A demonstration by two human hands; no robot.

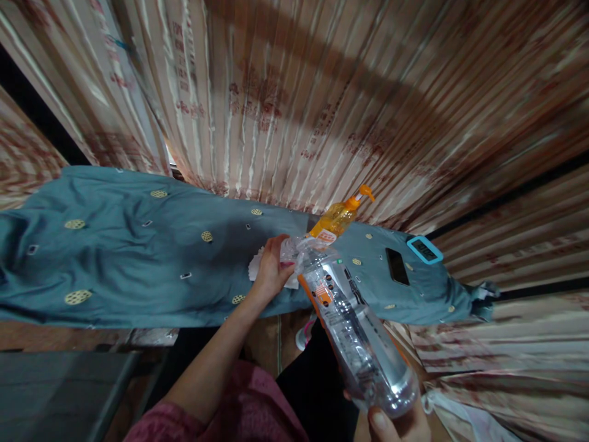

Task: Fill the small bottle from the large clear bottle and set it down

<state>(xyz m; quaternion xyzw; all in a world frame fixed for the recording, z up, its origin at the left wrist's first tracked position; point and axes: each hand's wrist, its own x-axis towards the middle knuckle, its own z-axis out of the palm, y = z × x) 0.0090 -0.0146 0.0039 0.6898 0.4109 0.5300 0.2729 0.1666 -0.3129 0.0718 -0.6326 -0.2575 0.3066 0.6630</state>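
Note:
A large clear plastic bottle [359, 331] with an orange and black printed label is tilted, its base raised towards me and its narrow end pointing down and left. My right hand [398, 425] is closed around the base end, partly hidden by the bottle. My left hand [272, 270] pinches a clear plastic piece [289, 248] at the narrow end. I cannot tell whether this is the bottle's neck or a separate small container. White paper [254, 265] lies under my left hand. Just behind stands an orange pump bottle [335, 220].
A blue-green patterned cloth [138, 264] covers the long narrow surface. A dark phone [397, 266] and a blue-framed digital clock [424, 250] lie to the right. Pleated printed curtains [285, 110] enclose the far side. A grey surface [59, 393] is at lower left.

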